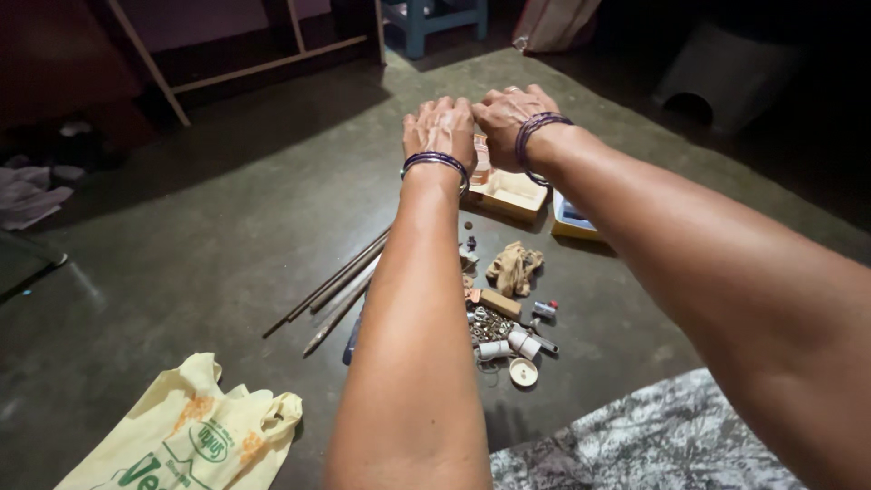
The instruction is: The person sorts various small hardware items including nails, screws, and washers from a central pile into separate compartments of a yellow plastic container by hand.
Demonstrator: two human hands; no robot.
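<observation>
A crumpled pale-yellow cloth bag with green and orange print lies on the dark concrete floor at the lower left. A grey patterned cloth covers the lower right corner. Farther off, under the hands, sits an open shallow cardboard box, cream inside, and just beside it to the right a small yellow box with a blue inside.

Between the forearms lies a bundle of long thin brown metal rods, slanting from lower left to upper right. Right of them lies a scatter of small things: a crumpled tan rag, a small wooden block, a heap of tiny metal bits, short white tubes and a round cream cap.

Both arms stretch forward, each wrist wearing dark purple bangles. The left hand and the right hand are side by side, touching, backs up, fingers curled down over the far edge of the cream box. Whether they grasp anything cannot be told; the fingertips are hidden.
</observation>
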